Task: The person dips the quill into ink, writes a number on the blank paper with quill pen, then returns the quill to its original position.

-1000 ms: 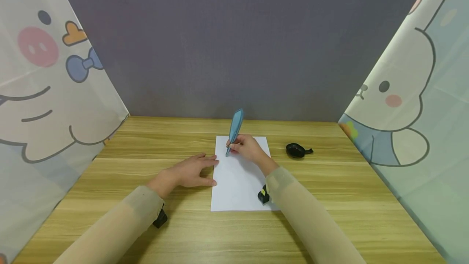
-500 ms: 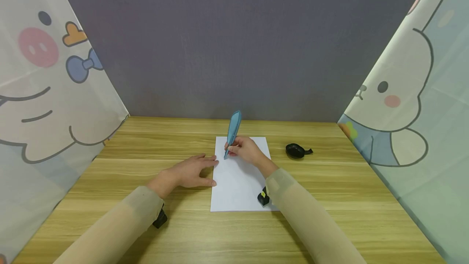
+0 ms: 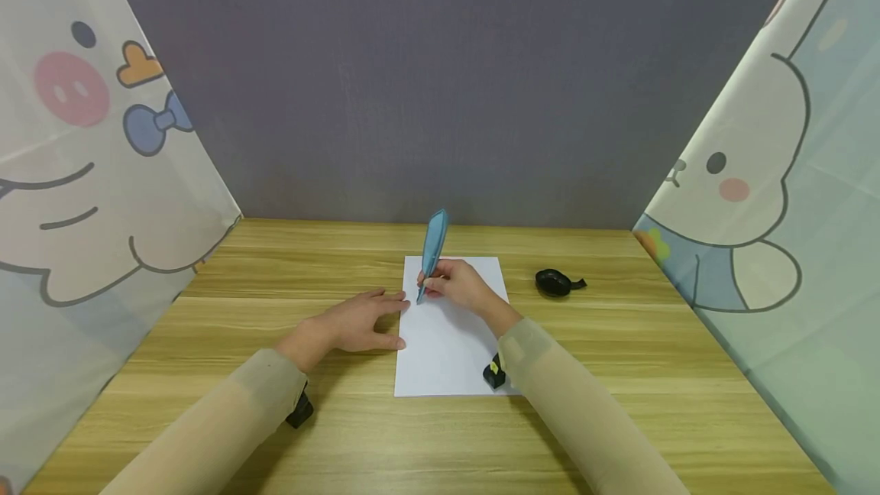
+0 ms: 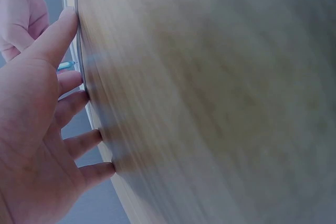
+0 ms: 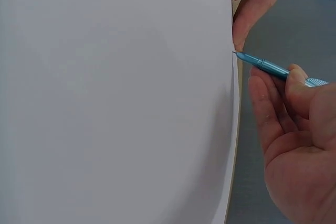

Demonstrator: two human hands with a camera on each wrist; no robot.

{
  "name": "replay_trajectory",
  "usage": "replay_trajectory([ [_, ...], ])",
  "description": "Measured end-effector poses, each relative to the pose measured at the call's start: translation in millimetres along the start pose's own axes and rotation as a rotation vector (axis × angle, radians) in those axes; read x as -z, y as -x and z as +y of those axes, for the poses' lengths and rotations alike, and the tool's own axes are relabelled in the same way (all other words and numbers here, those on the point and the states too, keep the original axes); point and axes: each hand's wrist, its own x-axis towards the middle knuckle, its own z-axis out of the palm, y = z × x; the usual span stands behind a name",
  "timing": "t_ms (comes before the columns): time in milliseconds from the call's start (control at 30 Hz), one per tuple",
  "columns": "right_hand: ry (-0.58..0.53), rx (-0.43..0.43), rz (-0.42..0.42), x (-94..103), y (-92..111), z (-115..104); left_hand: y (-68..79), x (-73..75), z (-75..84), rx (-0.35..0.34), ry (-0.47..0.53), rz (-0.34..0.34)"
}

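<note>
My right hand (image 3: 464, 285) pinches a blue feather-shaped pen (image 3: 434, 241) between thumb and fingers, over the upper left part of a white paper sheet (image 3: 447, 357). The feather end points up and away, and the nib slants down to the paper. In the right wrist view, the shiny blue barrel of the pen (image 5: 270, 67) shows its thin tip right at the sheet's surface (image 5: 115, 98). My left hand (image 3: 357, 321) lies with spread fingers, thumb and fingertips at the sheet's left edge. The left wrist view shows the left palm (image 4: 26, 119) and fingertips against the wood.
A black rounded object with a narrow tail (image 3: 553, 283) lies right of the sheet. The wood-grain table (image 3: 344, 434) meets a dark grey panel (image 3: 440, 98) at the back. Cartoon-printed curtains (image 3: 89, 197) flank both sides. A small black device (image 3: 493, 373) sits under the right wrist.
My right hand and the pen have slid slightly toward me and to the left over the sheet. The left hand and the paper have stayed in place.
</note>
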Motion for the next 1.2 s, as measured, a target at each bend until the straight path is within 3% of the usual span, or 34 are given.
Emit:
replay_trajectory([
  [667,0.007,0.025,-0.047,-4.2,8,-1,1.0,1.1,3.2,-0.019,0.002,0.008],
  [900,0.006,0.039,-0.064,-4.8,12,-2,3.5,1.6,2.2,-0.065,0.008,0.032],
  [1200,0.002,0.038,-0.080,-6.4,17,-4,1.1,1.2,4.2,-0.002,0.008,0.001],
])
